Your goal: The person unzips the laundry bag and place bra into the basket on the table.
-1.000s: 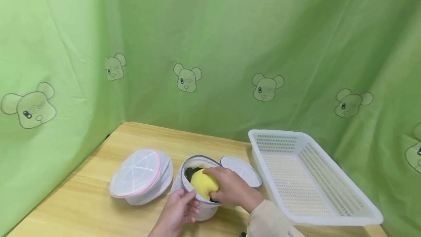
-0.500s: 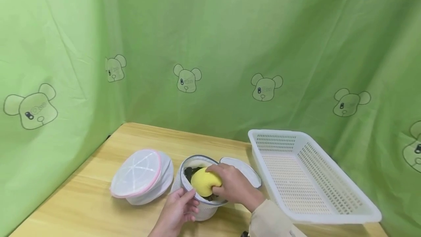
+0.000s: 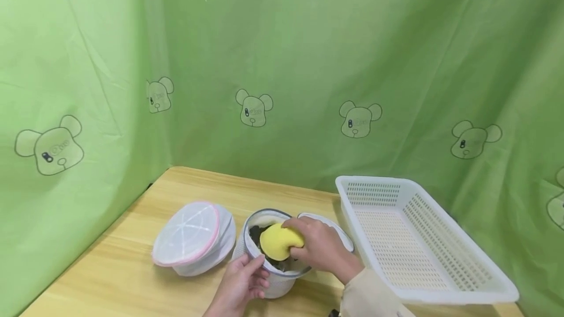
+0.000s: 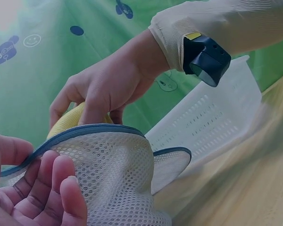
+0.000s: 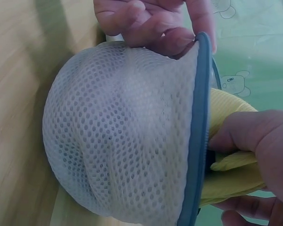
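White mesh forms one blue-rimmed bag (image 5: 113, 132), its edge pinched by the left hand (image 3: 240, 280); at its mouth, the right hand (image 3: 323, 247) pinches one yellow cloth (image 3: 275, 243). Leftward lies one pink-rimmed bag (image 3: 189, 236); farther right, one basket (image 3: 396, 243). The left wrist view shows a dark wrist device (image 4: 207, 59), cropped in the head view.

The mesh bag (image 5: 118, 132) is matt, the yellow cloth (image 5: 233, 184) apparently ribbed.

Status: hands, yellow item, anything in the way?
Left hand pinches mesh bag at rim. Right hand grips yellow item at bag's mouth. Lid open, nothing visibly in the way.
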The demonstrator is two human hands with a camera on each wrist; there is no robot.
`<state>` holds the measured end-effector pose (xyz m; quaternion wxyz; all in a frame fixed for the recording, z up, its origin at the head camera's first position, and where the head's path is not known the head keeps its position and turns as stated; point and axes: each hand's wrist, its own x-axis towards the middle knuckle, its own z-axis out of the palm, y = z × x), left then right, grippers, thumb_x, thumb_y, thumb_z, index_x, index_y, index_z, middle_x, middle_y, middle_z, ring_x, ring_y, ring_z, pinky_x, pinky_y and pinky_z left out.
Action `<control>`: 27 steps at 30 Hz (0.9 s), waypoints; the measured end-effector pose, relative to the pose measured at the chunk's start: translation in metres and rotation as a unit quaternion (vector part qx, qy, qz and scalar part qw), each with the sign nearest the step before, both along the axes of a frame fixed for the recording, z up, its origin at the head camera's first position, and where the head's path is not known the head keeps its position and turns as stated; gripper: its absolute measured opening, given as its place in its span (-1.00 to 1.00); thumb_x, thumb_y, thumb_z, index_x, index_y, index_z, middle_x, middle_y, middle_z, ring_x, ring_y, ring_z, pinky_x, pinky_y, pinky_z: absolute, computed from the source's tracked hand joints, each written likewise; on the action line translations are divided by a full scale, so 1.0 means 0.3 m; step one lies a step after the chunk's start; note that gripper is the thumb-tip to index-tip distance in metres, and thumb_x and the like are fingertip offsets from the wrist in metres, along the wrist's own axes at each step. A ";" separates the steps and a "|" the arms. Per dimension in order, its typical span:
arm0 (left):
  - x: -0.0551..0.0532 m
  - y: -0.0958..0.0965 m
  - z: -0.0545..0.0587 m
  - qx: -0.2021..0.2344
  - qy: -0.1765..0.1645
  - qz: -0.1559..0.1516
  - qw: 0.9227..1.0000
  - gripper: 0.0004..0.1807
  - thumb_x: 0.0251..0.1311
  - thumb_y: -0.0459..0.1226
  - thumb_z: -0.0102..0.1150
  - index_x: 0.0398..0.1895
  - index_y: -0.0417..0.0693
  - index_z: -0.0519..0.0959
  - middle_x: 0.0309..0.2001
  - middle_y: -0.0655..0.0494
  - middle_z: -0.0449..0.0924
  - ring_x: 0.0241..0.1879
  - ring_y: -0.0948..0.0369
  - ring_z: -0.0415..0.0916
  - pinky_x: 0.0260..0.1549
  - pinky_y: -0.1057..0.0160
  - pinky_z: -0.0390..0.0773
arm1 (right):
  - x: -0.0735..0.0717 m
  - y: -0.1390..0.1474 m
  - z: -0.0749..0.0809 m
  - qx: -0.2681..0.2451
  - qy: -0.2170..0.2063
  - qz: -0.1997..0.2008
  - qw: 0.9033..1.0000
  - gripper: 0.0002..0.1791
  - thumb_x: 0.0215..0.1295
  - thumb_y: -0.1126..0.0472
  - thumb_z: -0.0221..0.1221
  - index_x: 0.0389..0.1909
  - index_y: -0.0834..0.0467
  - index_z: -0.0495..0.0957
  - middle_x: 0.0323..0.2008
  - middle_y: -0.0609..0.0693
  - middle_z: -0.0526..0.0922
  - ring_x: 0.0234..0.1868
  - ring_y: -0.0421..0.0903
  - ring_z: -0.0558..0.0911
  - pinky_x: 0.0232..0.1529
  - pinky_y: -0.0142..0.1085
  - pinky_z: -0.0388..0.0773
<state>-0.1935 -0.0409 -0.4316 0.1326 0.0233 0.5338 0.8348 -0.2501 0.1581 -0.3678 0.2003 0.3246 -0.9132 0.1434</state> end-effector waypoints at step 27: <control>0.002 -0.003 -0.007 -0.006 -0.003 0.005 1.000 -0.81 0.39 -0.15 0.04 -0.25 -0.10 0.43 -0.43 0.13 0.50 -0.50 0.30 0.50 -0.52 0.39 0.51 | 0.000 0.029 0.056 -0.037 0.019 0.022 0.999 -0.52 -0.15 0.25 0.41 -0.09 0.07 0.60 -0.27 -0.06 0.68 -0.41 -0.22 0.55 -0.43 -0.36 0.51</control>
